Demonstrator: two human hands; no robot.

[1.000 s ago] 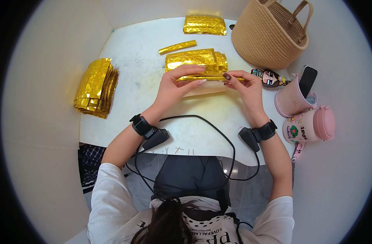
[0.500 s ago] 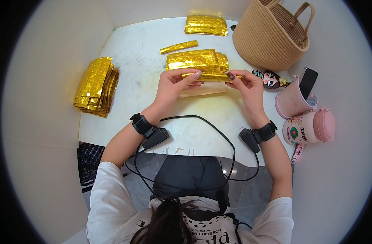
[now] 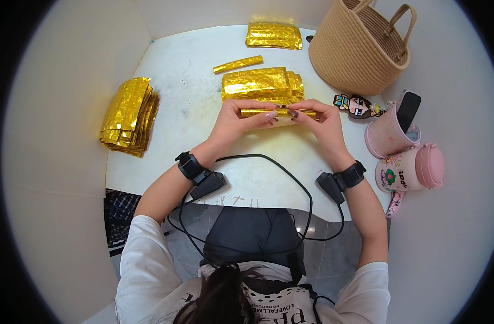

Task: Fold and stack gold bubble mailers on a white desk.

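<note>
Both hands grip a thin roll of gold foil paper (image 3: 282, 113), held level over the middle of the table. My left hand (image 3: 230, 120) pinches its left half between thumb and fingers. On its right half, my right hand (image 3: 326, 125) does the same, and the two thumbs nearly meet at the centre. Just beyond the hands lies a stack of gold foil sheets (image 3: 255, 83), its near edge partly covered by the fingers. A separate gold foil roll (image 3: 237, 65) rests on the table behind that stack.
A thick gold sheet stack (image 3: 125, 113) sits at the left edge, another gold stack (image 3: 274, 35) at the back. On the right stand a woven basket (image 3: 355, 54), a pink cup (image 3: 384, 132) holding a phone (image 3: 409, 110), and a pink-lidded bottle (image 3: 406, 168). Black cables (image 3: 279, 162) loop between the wrists.
The hands have drawn closer together along the roll and come slightly nearer to me. The roll has moved a little nearer too. The stacks stay in place.
</note>
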